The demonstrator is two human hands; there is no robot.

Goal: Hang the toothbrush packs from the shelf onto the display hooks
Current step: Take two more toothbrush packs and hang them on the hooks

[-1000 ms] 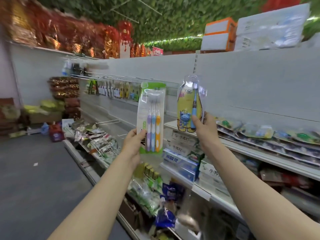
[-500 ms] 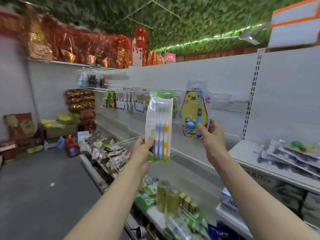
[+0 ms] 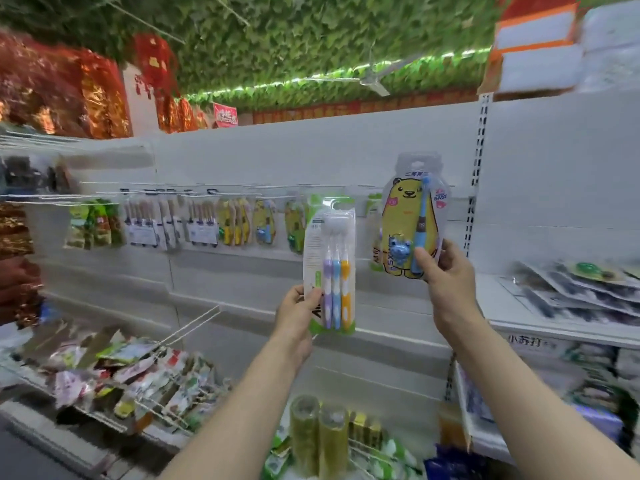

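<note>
Packs held up before the hook rail. Left hand [image 3: 298,317] pinches, thumb in front and fingers behind, the lower left edge of a clear blister pack on green card [image 3: 330,258], which contains three upright toothbrushes with purple, blue and orange handles. Right hand [image 3: 446,275] pinches the lower right corner of a yellow bear-shaped card pack [image 3: 410,216] containing one blue toothbrush and a small blue figure; it is upright and higher than the first. Both packs are carried in the air in front of the panel, not yet hung. Behind them, thin wire display hooks [image 3: 207,192] run along the white back panel [image 3: 311,150] and carry a blurred row of hung packs [image 3: 242,220]. At the panel's right edge, a white shelf [image 3: 519,317] bears flat toothbrush packs [image 3: 588,289] lying overlapped. At lower left, a wire rack [image 3: 194,323] holds loose printed sachets [image 3: 121,372]. Above are a green artificial-leaf ceiling [image 3: 294,39] and, at upper left, red foil decorations [image 3: 69,91]. Compared with half a second earlier, both grips are unchanged, while the hung row appears larger and lies directly behind the left-hand pack
</note>
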